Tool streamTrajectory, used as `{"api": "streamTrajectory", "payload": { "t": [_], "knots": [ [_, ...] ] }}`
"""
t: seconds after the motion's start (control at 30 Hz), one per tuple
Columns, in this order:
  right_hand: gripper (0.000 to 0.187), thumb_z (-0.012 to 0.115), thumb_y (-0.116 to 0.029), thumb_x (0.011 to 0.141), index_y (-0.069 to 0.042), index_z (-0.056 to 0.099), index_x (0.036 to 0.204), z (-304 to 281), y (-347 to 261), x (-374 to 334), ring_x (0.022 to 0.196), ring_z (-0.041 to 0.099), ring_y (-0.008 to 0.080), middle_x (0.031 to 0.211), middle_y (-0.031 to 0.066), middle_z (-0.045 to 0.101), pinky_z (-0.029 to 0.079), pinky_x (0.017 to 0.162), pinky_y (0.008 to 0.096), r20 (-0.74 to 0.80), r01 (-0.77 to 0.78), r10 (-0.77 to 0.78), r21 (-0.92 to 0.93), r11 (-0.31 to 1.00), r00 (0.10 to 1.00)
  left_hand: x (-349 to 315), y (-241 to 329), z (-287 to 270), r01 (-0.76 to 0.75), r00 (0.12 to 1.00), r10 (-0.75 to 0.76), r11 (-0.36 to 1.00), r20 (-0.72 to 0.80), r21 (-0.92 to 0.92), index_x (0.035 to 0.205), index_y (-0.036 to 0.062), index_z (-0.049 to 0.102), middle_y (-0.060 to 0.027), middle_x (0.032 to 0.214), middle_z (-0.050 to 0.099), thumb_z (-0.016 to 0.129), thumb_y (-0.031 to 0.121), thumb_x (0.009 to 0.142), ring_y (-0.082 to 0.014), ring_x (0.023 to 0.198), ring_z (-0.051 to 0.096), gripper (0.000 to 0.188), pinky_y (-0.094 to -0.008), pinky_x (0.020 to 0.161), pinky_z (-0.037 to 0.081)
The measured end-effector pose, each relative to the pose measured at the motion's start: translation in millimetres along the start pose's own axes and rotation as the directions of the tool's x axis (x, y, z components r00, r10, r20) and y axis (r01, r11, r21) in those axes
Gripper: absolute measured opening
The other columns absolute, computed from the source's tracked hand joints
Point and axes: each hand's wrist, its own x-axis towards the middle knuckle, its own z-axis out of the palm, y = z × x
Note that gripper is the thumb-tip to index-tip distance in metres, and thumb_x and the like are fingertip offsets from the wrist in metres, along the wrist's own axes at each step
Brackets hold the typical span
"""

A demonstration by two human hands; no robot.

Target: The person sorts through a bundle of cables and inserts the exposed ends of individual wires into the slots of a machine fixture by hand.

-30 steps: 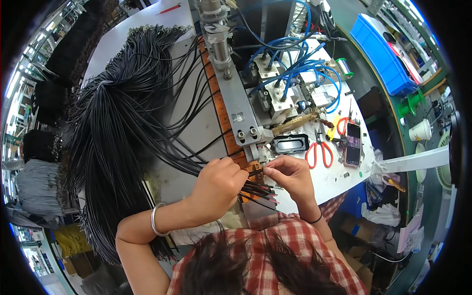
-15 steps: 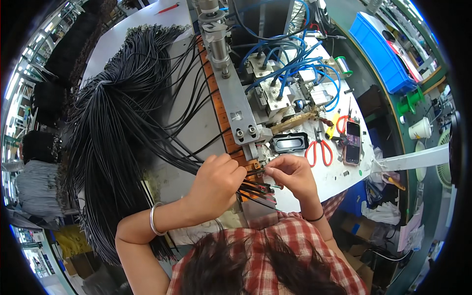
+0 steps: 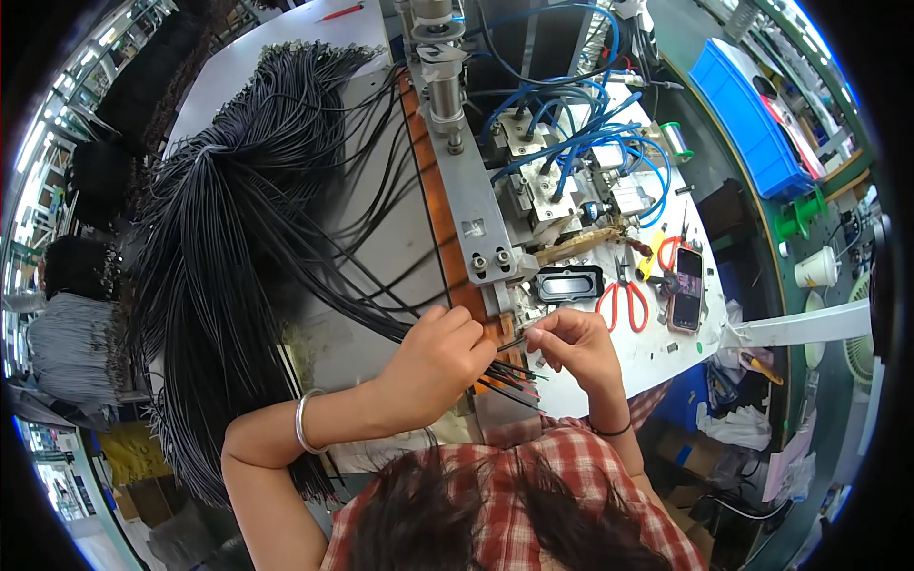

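My left hand [image 3: 436, 360] is closed around several black cables [image 3: 381, 322] near the table's front edge. Their stripped ends [image 3: 514, 383] stick out to the right below my fingers. Thumb and forefinger of my right hand [image 3: 578, 346] pinch the tip of one black cable [image 3: 512, 344]. Both hands are beside the lower end of an orange strip [image 3: 455, 257] under a metal machine arm [image 3: 466, 209]. A large tied bundle of black cables [image 3: 214, 219] spreads over the table to the left and hangs over its edge.
Right of the machine arm stand metal blocks [image 3: 547, 195] with blue air hoses [image 3: 571, 133]. A black tray [image 3: 568, 284], red-handled scissors [image 3: 624, 303] and a phone [image 3: 686, 290] lie on the white table. A blue bin [image 3: 747, 119] and a white bar [image 3: 800, 325] are farther right.
The whole view has shifted slightly, so the table and machine appear lower and farther right. Both hands keep their hold on the cables; the right fingers have moved a little.
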Motion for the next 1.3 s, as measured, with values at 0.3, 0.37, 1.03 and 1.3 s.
{"api": "streamTrajectory", "payload": {
  "t": [0.3,0.37,1.03,1.3],
  "knots": [
    [0.017,0.056,-0.016,0.092,-0.004,0.053,0.081,7.9,2.6,11.9,0.047,0.038,0.0012,0.059,-0.0046,0.049,0.029,0.041,0.018,0.11,-0.107,0.093,0.126,0.986,0.99,3.3,1.8,-0.5,0.06,0.997,-0.059,0.998,-0.049,0.031,0.075,0.004,0.05,-0.0077,0.069,0.048,0.055,-0.003,0.057,-0.0264,0.073,0.049,0.02,-0.0362,0.067,0.037],
    [0.017,0.056,-0.017,0.092,-0.005,0.052,0.081,4.0,0.2,15.5,0.047,0.037,0.0012,0.059,-0.0052,0.047,0.028,0.041,0.0184,0.148,-0.111,0.095,0.105,0.988,0.984,1.8,1.7,-1.9,0.093,0.996,-0.093,0.995,0.005,0.035,0.075,0.0042,0.05,-0.0078,0.068,0.048,0.055,-0.003,0.056,-0.0269,0.072,0.049,0.021,-0.0366,0.067,0.037],
    [0.011,0.063,-0.003,0.085,0.003,0.06,0.094,15.3,-3.8,0.6,0.069,0.056,0.0037,0.077,-0.0005,0.062,0.045,0.06,0.0184,-0.051,0.247,-0.243,0.122,0.961,0.969,2.9,1.7,-7.1,0.104,0.991,-0.104,0.995,-0.087,-0.002,0.087,0.0029,0.059,-0.0088,0.069,0.051,0.058,-0.002,0.056,-0.0283,0.066,0.051,0.031,-0.0367,0.063,0.039],
    [0.009,0.065,-0.003,0.083,0.002,0.065,0.091,15.1,-4.4,0.3,0.068,0.058,0.0044,0.081,0.0022,0.065,0.046,0.06,0.0181,-0.083,0.138,-0.126,0.158,0.978,0.989,2.8,-1.3,-3.0,0.084,0.995,-0.083,0.996,-0.061,0.021,0.084,0.0029,0.059,-0.0098,0.072,0.051,0.056,-0.003,0.053,-0.0281,0.074,0.05,0.031,-0.0377,0.064,0.039]
  ]
}}
